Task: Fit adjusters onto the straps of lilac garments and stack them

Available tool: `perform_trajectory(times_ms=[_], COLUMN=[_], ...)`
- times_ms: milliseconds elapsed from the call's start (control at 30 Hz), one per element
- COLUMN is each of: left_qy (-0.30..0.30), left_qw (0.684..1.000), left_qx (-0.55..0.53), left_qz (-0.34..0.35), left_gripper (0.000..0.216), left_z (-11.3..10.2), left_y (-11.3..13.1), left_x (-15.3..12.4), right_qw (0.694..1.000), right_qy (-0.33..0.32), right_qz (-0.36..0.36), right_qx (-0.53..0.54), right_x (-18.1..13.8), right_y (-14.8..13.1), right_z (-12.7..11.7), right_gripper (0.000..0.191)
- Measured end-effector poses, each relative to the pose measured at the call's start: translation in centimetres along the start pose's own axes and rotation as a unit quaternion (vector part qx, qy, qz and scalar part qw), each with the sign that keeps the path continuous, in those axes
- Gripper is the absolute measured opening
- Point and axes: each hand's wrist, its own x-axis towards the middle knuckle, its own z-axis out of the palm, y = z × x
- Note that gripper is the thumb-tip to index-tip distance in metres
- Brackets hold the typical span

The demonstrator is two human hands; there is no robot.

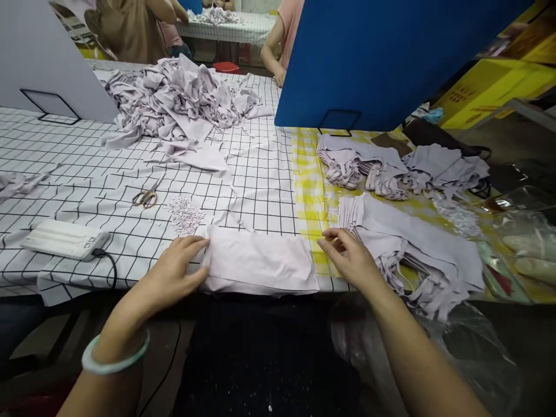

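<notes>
A folded pale lilac cloth piece (260, 260) lies flat at the table's front edge, between my hands. My left hand (176, 263) is at its left end, with fingertips and thumb touching the edge, spread apart from each other. Just past the cloth's right end is my right hand (350, 258), thumb and forefinger apart, nothing visible between them. Close beyond my right hand lies a stack of similar cloth pieces (417, 231) with strips hanging off the front. Small cloth snippets (185, 214) form a heap above my left hand, with scissors (147, 196) beside them.
A white power bank (65, 240) with a black cable lies at left. Farther back are a tangled cloth pile (182, 98), a second cloth stack (365, 162), a blue divider board (347, 63) and a white one (47, 63). People sit across the table.
</notes>
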Motion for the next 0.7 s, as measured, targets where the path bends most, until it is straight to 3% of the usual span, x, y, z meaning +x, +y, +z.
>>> perform_trajectory(times_ms=[100, 167, 267, 367, 433, 500, 600, 700], left_qy=[0.027, 0.039, 0.023, 0.014, 0.005, 0.032, 0.132, 0.171], left_qw=[0.997, 0.992, 0.996, 0.986, 0.973, 0.981, 0.99, 0.984], left_qx=[0.047, 0.08, 0.022, -0.156, -0.228, -0.183, -0.021, 0.048], left_qz=[-0.055, -0.089, -0.077, -0.054, -0.048, -0.048, -0.036, 0.016], left_gripper=[0.052, 0.036, 0.006, 0.007, 0.007, 0.002, 0.024, 0.034], left_z=[0.3, 0.9, 1.1, 0.7, 0.6, 1.0, 2.1, 3.8], left_y=[0.8, 0.9, 0.6, 0.5, 0.8, 1.1, 1.8, 2.6], left_x=[2.7, 3.9, 3.5, 2.3, 2.5, 3.8, 6.3, 6.9], right_qw=[0.997, 0.997, 0.995, 0.963, 0.949, 0.959, 0.987, 0.993], right_qy=[0.002, -0.03, -0.067, -0.077, -0.048, 0.005, 0.093, 0.107], right_qz=[-0.014, -0.03, 0.007, 0.064, 0.078, 0.073, 0.039, -0.05], right_qx=[-0.082, -0.068, 0.079, 0.251, 0.3, 0.276, 0.123, 0.016], right_x=[1.4, 1.3, 0.0, -0.8, -0.3, 0.8, 2.7, 4.4], right_y=[-1.3, -2.1, -2.6, -2.0, -1.2, -0.3, 0.6, -1.1], right_z=[2.2, 3.0, 1.9, -0.6, -1.8, -2.2, -1.7, -0.2], right_gripper=[0.03, 0.027, 0.031, 0.041, 0.045, 0.046, 0.041, 0.023])
